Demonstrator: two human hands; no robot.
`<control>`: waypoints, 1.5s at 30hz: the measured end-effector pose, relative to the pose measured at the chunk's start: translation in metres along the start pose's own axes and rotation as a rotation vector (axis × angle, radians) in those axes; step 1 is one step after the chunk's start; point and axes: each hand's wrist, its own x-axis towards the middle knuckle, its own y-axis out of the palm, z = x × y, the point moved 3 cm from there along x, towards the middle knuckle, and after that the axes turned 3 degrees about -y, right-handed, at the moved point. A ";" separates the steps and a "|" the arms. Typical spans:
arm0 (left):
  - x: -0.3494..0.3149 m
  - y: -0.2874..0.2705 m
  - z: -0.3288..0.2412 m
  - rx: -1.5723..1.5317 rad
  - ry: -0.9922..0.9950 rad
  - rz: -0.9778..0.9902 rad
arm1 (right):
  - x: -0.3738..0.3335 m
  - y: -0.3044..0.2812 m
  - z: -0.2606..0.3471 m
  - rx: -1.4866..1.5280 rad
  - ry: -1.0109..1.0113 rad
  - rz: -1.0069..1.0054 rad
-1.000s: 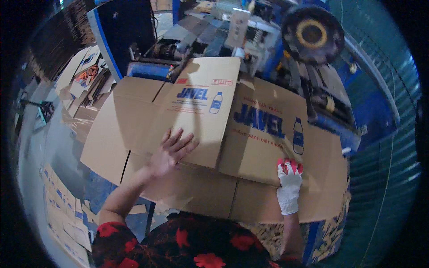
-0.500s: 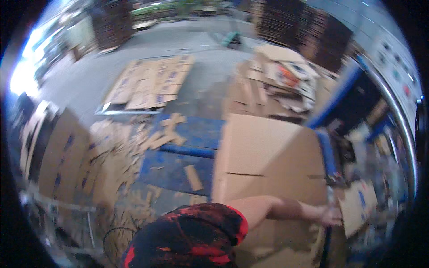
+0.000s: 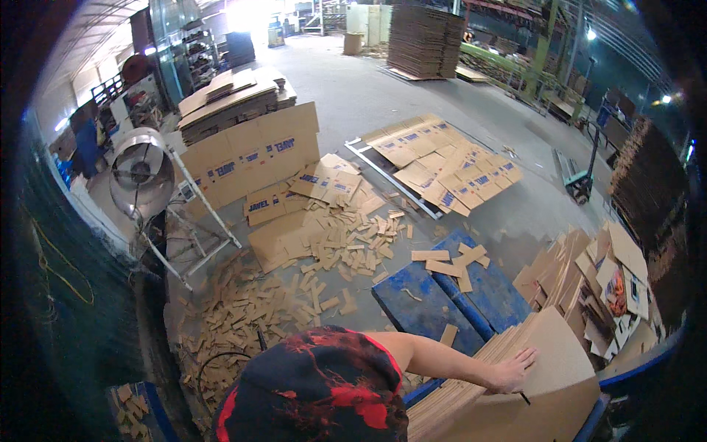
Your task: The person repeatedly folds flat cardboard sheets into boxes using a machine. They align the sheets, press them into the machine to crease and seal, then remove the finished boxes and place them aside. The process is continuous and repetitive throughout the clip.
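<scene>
My left arm, in a black and red short sleeve, reaches across to the right from the lower edge. My left hand [image 3: 510, 373] lies on the top of a stack of brown cardboard sheets [image 3: 556, 353], fingers stretched out and pointing away. Nothing shows in its grip. Layered sheet edges run along the left side of the stack, under my forearm. A dark slot is cut in the top sheet just beside my hand. My right hand is out of the picture.
Blue platform plates [image 3: 427, 302] lie left of the stack, with cardboard strips on them. Offcuts [image 3: 250, 317] cover the floor. A drum-shaped fan [image 3: 142, 173] on a metal stand is at left. Printed flat cardboard [image 3: 456, 162] lies ahead; scrap sheets [image 3: 571, 269] lean at right.
The view has swung left, bringing the fan and offcuts in. My left hand, earlier at the far right edge of the cardboard beside a small piece, now rests flat on the stack.
</scene>
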 end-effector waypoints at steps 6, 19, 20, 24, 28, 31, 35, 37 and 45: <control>0.002 -0.005 -0.006 -0.286 -0.348 0.047 | -0.010 -0.012 0.007 0.007 -0.046 -0.046; 0.010 -0.059 -0.021 -0.471 -0.553 0.202 | -0.007 -0.003 -0.003 -0.078 -0.091 -0.042; 0.011 -0.064 -0.025 -0.526 -0.579 0.224 | -0.007 -0.002 -0.002 -0.094 -0.079 -0.021; 0.016 -0.104 -0.032 -0.665 -0.584 0.084 | -0.009 -0.013 0.009 -0.116 -0.053 0.034; 0.030 -0.142 -0.007 -0.621 -0.441 -0.100 | -0.018 -0.028 0.027 -0.030 -0.017 0.064; 0.057 -0.146 0.022 -0.457 -0.225 -0.073 | -0.046 -0.046 0.022 0.191 0.428 0.270; 0.095 -0.119 0.054 -0.588 -0.156 0.235 | -0.136 -0.078 0.026 0.016 0.421 -0.249; 0.091 -0.106 0.062 -0.782 -0.170 0.427 | -0.209 -0.101 0.015 -0.249 0.732 -0.438; 0.076 -0.097 0.125 -1.434 -0.536 0.841 | -0.458 -0.081 0.060 0.609 1.467 -1.817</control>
